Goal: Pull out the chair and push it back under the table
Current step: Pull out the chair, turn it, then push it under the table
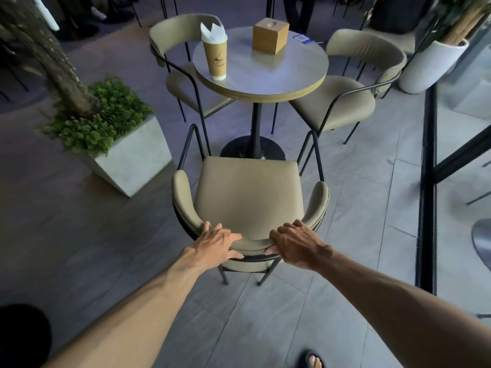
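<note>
A beige padded chair (248,193) with a black metal frame stands in front of me, its seat fully clear of the round grey table (292,75) beyond it. My left hand (216,241) grips the left part of the curved backrest, fingers over the top. My right hand (295,241) grips the right part of the same backrest. The chair's front edge sits near the table's black pedestal base (252,150).
On the table stand a paper cup (215,58) with a napkin and a wooden box (270,35). Two more beige chairs (334,102) flank the table. A concrete planter (127,155) is at left, a glass wall frame (427,181) at right.
</note>
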